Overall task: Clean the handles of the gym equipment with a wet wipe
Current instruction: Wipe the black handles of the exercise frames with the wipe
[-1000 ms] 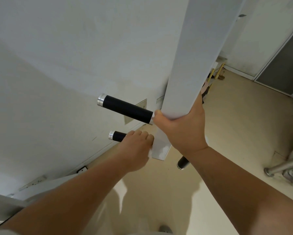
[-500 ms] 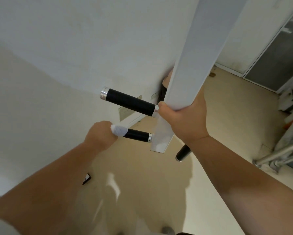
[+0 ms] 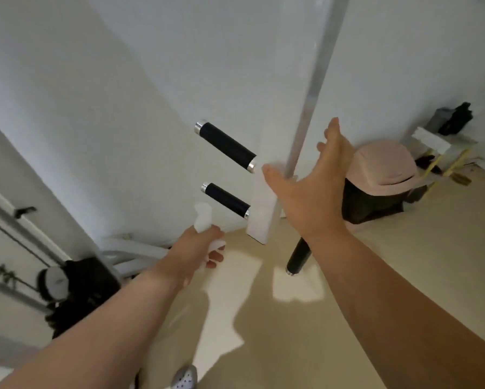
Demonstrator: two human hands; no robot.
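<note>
A white upright post (image 3: 261, 211) carries two black handles with silver ends on its left side: an upper handle (image 3: 226, 146) and a lower handle (image 3: 226, 200). A third black handle (image 3: 298, 255) points down below the post. My left hand (image 3: 199, 249) is closed around a white wet wipe (image 3: 203, 219), just left of and below the lower handle, not touching it. My right hand (image 3: 314, 186) is spread open in front of the post, thumb near the upper handle's inner end, holding nothing.
A dark bin with a pink lid (image 3: 381, 178) stands on the beige floor to the right, with a small yellow-legged rack (image 3: 443, 153) behind it. White frame tubes (image 3: 129, 251) and a dark weight (image 3: 75, 287) lie at lower left. The white wall is close behind the post.
My right hand has let go of the post and opened. My left hand with the wipe slid off the end of the lower handle and dropped below it. The view swung right.
</note>
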